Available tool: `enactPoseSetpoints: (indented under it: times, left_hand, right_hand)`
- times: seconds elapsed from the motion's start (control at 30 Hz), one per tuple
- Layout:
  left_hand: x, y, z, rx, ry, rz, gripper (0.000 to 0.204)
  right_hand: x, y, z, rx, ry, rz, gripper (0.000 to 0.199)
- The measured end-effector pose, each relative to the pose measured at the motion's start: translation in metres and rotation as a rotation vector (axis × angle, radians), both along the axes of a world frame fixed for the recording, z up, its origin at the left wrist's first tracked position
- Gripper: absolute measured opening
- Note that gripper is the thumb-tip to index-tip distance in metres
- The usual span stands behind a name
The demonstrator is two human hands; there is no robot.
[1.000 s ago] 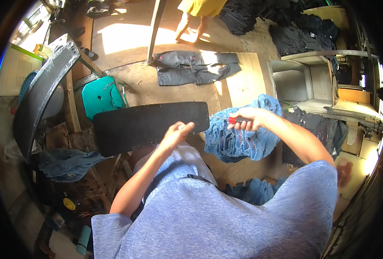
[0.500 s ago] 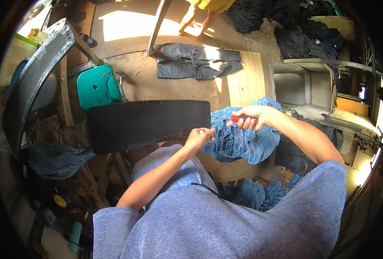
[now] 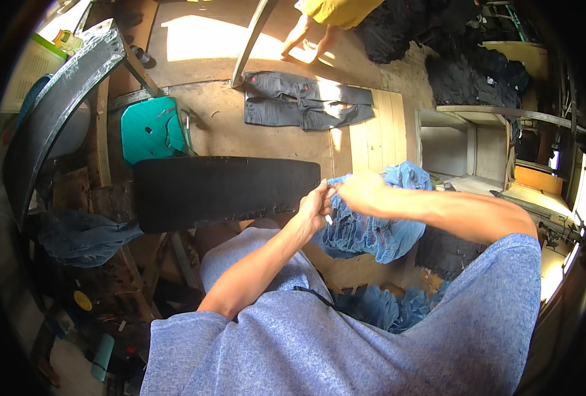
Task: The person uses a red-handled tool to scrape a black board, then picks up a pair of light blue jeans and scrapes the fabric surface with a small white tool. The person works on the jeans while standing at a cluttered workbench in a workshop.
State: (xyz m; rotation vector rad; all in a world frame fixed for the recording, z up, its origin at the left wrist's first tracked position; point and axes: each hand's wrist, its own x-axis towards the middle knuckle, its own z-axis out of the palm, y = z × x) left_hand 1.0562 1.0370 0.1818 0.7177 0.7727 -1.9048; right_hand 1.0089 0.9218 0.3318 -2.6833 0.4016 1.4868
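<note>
Both hands meet at the right-hand end of the long black board (image 3: pixel 227 193), which extends leftward from them. The left hand (image 3: pixel 315 203) is curled at the board's near corner, with a small white piece (image 3: pixel 328 220) gripped in it and jutting out below the fingers; whether this hand also touches the board cannot be told. The right hand (image 3: pixel 364 193) lies just beside it, its fingers blurred and seemingly bent inward; the screwdriver, visible in the preceding views with its shaft pointing at the board's end, is now hidden, so its grip cannot be confirmed. The chief change is convergence: the left hand has shifted rightward along the near edge, and the right has closed in from beyond the end. This suggests that the work now concentrates on one spot at that end, with both hands engaged together. Beneath and to the right of the hands lies a heap of blue denim (image 3: pixel 389 231); beyond them, dark trousers (image 3: pixel 276 109) lie flat on the floor (image 3: pixel 224 135).
</note>
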Motion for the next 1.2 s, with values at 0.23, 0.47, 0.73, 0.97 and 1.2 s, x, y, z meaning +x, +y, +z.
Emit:
enactPoseSetpoints:
  times: [0.23,0.47,0.73,0.97,1.2]
  left_hand:
    - [-0.015,-0.008,-0.007,0.0,0.154,0.041,0.024]
    - [-0.014,-0.01,-0.01,0.047,0.203,0.121,0.024]
    - [-0.014,-0.006,-0.014,-0.036,0.322,0.144,0.022]
    - [-0.007,-0.004,-0.011,-0.06,0.289,0.109,0.026]
    - [-0.02,-0.009,-0.011,0.015,0.247,0.13,0.023]
  right_hand:
    - [-0.007,-0.036,0.035,0.385,0.585,-1.924,0.059]
    - [-0.014,-0.012,0.019,-0.036,0.092,-0.231,0.035]
    - [-0.008,-0.035,0.037,0.263,0.301,-1.455,0.037]
    - [-0.024,-0.023,0.027,-0.028,-0.218,-0.088,0.028]
    - [-0.021,-0.053,0.035,0.302,0.185,-1.501,0.042]
